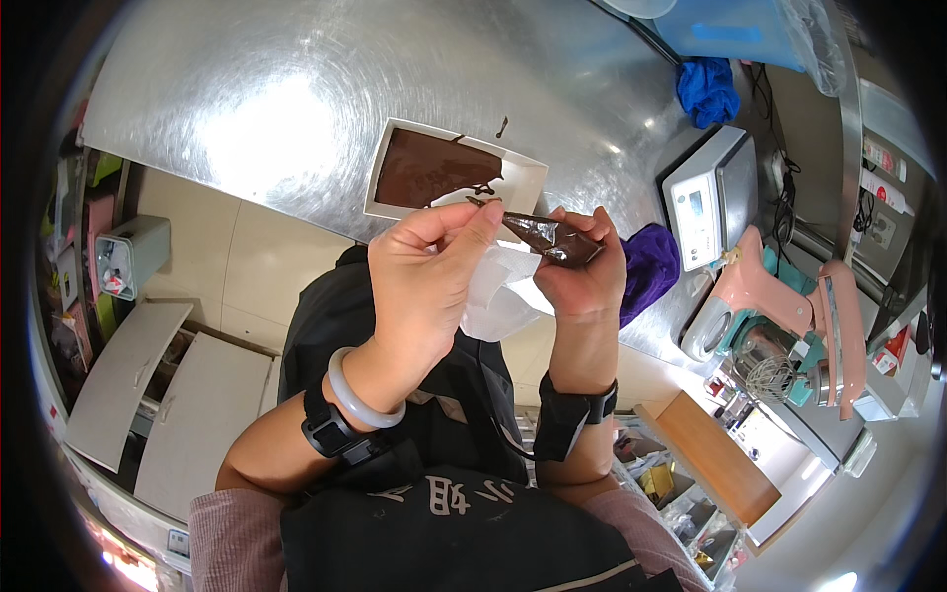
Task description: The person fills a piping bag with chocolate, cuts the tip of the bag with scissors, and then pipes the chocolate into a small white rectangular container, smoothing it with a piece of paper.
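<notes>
Between my two hands is a clear piping bag of dark chocolate (553,238), its narrow tip pointing up and left. My left hand (429,266) pinches near the tip with thumb and finger, and a white paper tissue (501,292) hangs beneath it. The wide end of the bag rests in the curled fingers of my right hand (584,266). Just beyond them, a white rectangular box (527,181) lies tilted on the steel worktop (414,66). Smooth dark chocolate (433,169) covers most of its inside, with drips at the right side. A small chocolate smear (502,127) marks the worktop.
A purple cloth (651,270) lies right of my right hand. Farther right are a digital kitchen scale (695,211), a blue cloth (708,92) and a pink stand mixer (777,296) with a wire whisk. A bin (140,255) and white cabinet doors (200,422) stand at the left, below worktop height.
</notes>
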A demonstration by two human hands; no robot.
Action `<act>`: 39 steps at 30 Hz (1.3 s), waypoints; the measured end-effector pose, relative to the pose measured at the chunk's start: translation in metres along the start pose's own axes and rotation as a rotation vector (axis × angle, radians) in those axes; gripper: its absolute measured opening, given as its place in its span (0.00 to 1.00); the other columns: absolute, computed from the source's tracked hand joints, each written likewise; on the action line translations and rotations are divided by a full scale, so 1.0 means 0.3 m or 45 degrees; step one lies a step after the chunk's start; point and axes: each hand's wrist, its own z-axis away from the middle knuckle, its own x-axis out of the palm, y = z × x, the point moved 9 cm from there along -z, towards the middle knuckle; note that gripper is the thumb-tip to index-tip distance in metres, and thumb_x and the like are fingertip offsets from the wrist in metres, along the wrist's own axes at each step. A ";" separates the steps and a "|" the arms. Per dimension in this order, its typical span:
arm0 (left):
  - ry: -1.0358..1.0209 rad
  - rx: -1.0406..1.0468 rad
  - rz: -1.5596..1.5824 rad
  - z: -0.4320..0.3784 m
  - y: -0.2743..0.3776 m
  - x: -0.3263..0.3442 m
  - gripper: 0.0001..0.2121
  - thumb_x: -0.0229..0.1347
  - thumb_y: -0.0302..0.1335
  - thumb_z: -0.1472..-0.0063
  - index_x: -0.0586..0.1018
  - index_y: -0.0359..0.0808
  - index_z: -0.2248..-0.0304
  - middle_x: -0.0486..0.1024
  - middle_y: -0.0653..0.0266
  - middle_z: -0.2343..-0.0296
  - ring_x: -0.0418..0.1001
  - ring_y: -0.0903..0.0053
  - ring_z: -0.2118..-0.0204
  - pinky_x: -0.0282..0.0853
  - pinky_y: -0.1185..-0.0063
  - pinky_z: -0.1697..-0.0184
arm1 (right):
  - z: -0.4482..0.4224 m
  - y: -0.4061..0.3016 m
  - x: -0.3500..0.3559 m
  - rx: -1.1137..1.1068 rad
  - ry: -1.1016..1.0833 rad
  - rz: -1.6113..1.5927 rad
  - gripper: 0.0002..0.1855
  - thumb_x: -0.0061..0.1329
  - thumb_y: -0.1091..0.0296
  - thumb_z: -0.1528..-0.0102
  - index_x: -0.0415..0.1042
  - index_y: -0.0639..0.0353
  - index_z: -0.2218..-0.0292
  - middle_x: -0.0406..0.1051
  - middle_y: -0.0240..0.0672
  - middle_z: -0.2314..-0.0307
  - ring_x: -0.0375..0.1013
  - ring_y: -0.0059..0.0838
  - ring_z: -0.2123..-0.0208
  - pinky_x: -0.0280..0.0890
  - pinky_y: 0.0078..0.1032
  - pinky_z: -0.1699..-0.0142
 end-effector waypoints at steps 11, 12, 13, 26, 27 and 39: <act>-0.157 0.166 -0.268 0.006 0.029 0.053 0.04 0.57 0.19 0.52 0.75 0.26 0.76 0.70 0.71 0.83 0.61 0.93 0.82 0.56 0.91 0.81 | -0.001 -0.008 -0.011 0.021 -0.059 -0.001 0.19 0.34 0.64 0.45 0.56 0.51 0.88 0.56 0.23 0.90 0.62 0.21 0.83 0.61 0.29 0.60; -0.157 0.166 -0.269 0.004 0.024 0.049 0.04 0.57 0.19 0.52 0.75 0.26 0.76 0.70 0.71 0.83 0.61 0.93 0.82 0.56 0.91 0.81 | 0.000 -0.004 -0.006 0.046 -0.090 -0.021 0.20 0.34 0.64 0.45 0.56 0.51 0.88 0.56 0.23 0.91 0.62 0.21 0.83 0.61 0.28 0.60; -0.165 0.247 -0.354 0.004 0.032 0.048 0.05 0.58 0.19 0.52 0.75 0.26 0.76 0.71 0.70 0.82 0.61 0.93 0.82 0.57 0.90 0.81 | 0.002 0.001 0.000 0.070 -0.121 -0.041 0.20 0.34 0.64 0.45 0.57 0.51 0.88 0.55 0.23 0.91 0.62 0.21 0.82 0.61 0.28 0.60; -0.357 0.782 -0.968 0.018 0.140 0.107 0.05 0.56 0.17 0.52 0.71 0.28 0.78 0.66 0.69 0.82 0.60 0.90 0.81 0.55 0.90 0.79 | 0.023 0.014 0.034 0.192 -0.248 -0.089 0.22 0.31 0.60 0.43 0.54 0.51 0.88 0.57 0.23 0.91 0.62 0.20 0.83 0.62 0.29 0.60; -0.359 0.782 -0.969 0.021 0.145 0.109 0.05 0.56 0.17 0.52 0.71 0.28 0.78 0.66 0.69 0.82 0.60 0.90 0.81 0.55 0.90 0.79 | 0.022 0.017 0.040 0.219 -0.274 -0.110 0.22 0.30 0.60 0.43 0.54 0.51 0.88 0.57 0.23 0.91 0.62 0.20 0.83 0.62 0.29 0.60; -0.316 0.805 -1.059 0.039 0.183 0.120 0.06 0.57 0.16 0.56 0.71 0.26 0.80 0.68 0.63 0.83 0.64 0.81 0.81 0.60 0.85 0.79 | 0.040 0.023 0.069 0.300 -0.357 -0.186 0.23 0.30 0.60 0.44 0.51 0.50 0.90 0.52 0.21 0.93 0.59 0.18 0.85 0.61 0.27 0.63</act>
